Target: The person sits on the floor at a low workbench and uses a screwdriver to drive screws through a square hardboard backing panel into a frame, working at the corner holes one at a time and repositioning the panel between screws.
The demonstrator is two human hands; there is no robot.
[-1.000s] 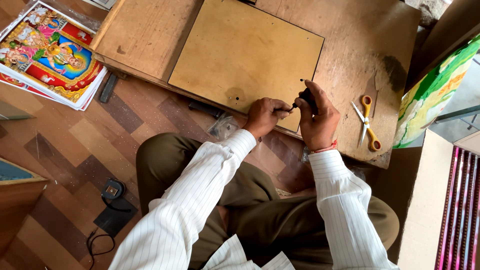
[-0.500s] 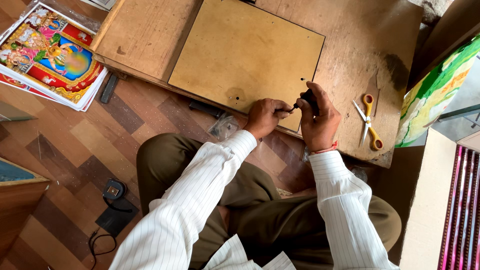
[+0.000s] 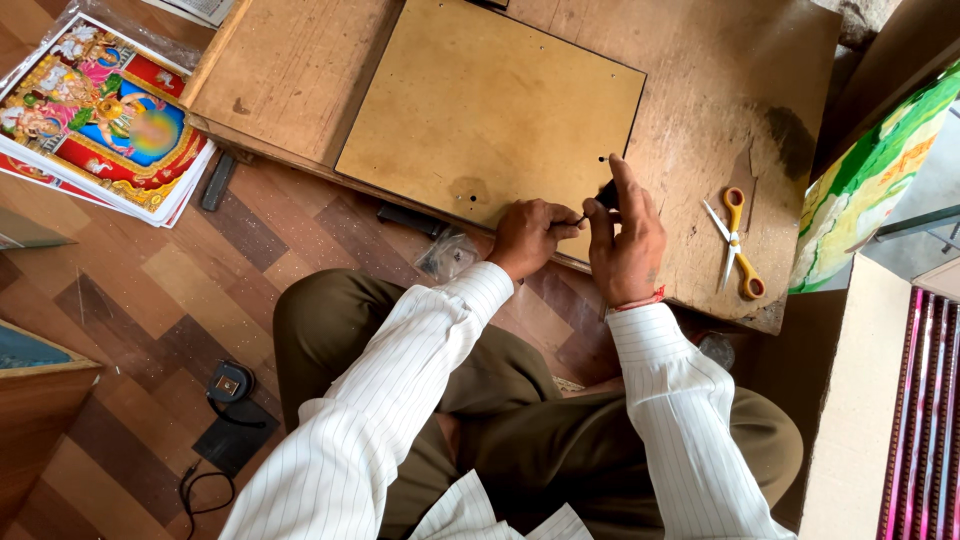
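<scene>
Nearest: olive trousers (image 3: 560, 440) and white striped sleeves (image 3: 400, 400), person seated over a wood-pattern floor (image 3: 130, 330). Left hand (image 3: 530, 237) is curled, fingertips pinched on something thin and dark (too small to identify) at the near edge of the brown board (image 3: 490, 110). Right hand (image 3: 628, 240) is wrapped around a small black tool (image 3: 606, 194), index finger stretched along it, tool tip on the board's near right corner. Hands just beside each other, nearly touching. Board lies flat on a low wooden table (image 3: 740, 90), a few small holes in it. Yellow-handled scissors (image 3: 738, 245) lie on the table right of the right hand, apart from it. Far left on the floor: a stack of colourful prints (image 3: 100, 115).
</scene>
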